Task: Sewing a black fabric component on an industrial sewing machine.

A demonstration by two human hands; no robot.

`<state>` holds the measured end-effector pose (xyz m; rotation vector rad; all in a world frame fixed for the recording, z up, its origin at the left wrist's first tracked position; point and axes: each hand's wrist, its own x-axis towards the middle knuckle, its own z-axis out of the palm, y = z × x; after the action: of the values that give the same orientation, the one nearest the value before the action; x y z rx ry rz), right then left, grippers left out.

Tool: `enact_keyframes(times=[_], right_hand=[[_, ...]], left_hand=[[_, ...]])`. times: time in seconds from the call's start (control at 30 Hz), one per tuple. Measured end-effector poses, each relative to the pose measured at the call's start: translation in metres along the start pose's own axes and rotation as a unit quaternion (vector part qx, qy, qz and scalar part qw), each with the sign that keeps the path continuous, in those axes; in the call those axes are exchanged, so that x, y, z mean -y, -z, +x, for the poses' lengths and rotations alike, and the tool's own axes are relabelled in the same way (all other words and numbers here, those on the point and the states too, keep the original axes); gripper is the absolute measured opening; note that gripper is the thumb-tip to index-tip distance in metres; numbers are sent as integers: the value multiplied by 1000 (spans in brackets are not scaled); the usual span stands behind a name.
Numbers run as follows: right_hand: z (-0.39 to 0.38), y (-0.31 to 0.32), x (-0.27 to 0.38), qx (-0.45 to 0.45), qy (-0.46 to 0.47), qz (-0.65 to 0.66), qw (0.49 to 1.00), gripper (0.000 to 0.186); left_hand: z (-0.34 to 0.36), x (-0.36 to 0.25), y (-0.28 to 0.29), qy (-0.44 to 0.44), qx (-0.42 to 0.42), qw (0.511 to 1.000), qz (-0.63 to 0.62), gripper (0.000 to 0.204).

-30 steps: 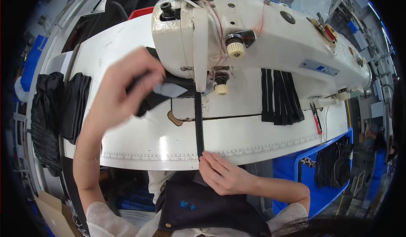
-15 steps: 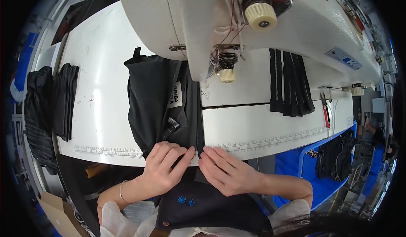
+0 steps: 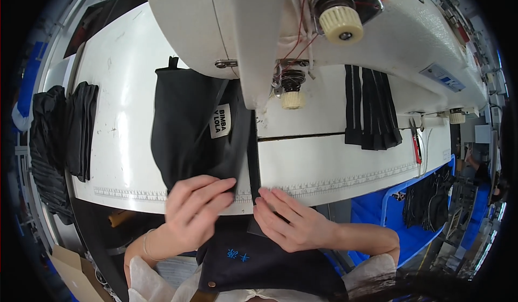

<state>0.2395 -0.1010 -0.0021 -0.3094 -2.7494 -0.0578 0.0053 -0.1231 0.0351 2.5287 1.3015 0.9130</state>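
My left hand [image 3: 197, 207] grips the lower right edge of a black fabric pouch piece [image 3: 183, 118] with a white label [image 3: 220, 120], lying left of the sewing machine's needle area. My right hand [image 3: 280, 221] pinches the lower end of a narrow black zipper strip [image 3: 254, 156] at the table's front edge. The strip runs up to the presser area of the white sewing machine [image 3: 194, 16], where the presser foot is hidden behind the machine's front. A gap shows between the pouch's lower edge and the strip.
Stacks of black fabric [image 3: 81, 129] lie at the left. Several zipper strips [image 3: 372, 108] lie under the machine arm, beside red-handled scissors [image 3: 416, 151]. A blue bin [image 3: 380, 210] with black pieces is at the right, a cardboard box [image 3: 70, 272] lower left, and another person's arm [image 3: 474, 162] far right.
My left hand came down from raised at the left to the front edge, then shifted slightly left with the pouch's edge, away from the strip. The pouch now lies flatter. My right hand stayed put.
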Motion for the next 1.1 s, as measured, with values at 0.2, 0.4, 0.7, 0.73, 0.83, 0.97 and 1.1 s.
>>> enact_keyframes(times=[0.2, 0.4, 0.7, 0.73, 0.83, 0.97, 1.1], right_hand=[[-3, -1, 0, 9, 7, -18, 1000, 31], [-3, 3, -3, 19, 8, -19, 1000, 32], [-2, 3, -5, 13, 21, 7, 1000, 29], [-3, 3, -5, 13, 20, 8, 1000, 29], [-3, 2, -5, 10, 22, 16, 1000, 29], [-3, 1, -6, 9, 24, 11, 1000, 29], [-2, 3, -6, 13, 27, 6, 1000, 29]], left_hand=[[37, 31, 55, 350, -108, 890, -272, 13], [46, 15, 61, 129, 17, 991, -29, 20], [-2, -12, -30, -143, 59, 974, 164, 28], [-1, -12, -30, -144, 62, 974, 163, 28], [-2, -10, -33, -145, 67, 974, 162, 28], [-2, -11, -33, -140, 76, 974, 158, 28], [-2, -10, -30, -144, 85, 972, 163, 28]])
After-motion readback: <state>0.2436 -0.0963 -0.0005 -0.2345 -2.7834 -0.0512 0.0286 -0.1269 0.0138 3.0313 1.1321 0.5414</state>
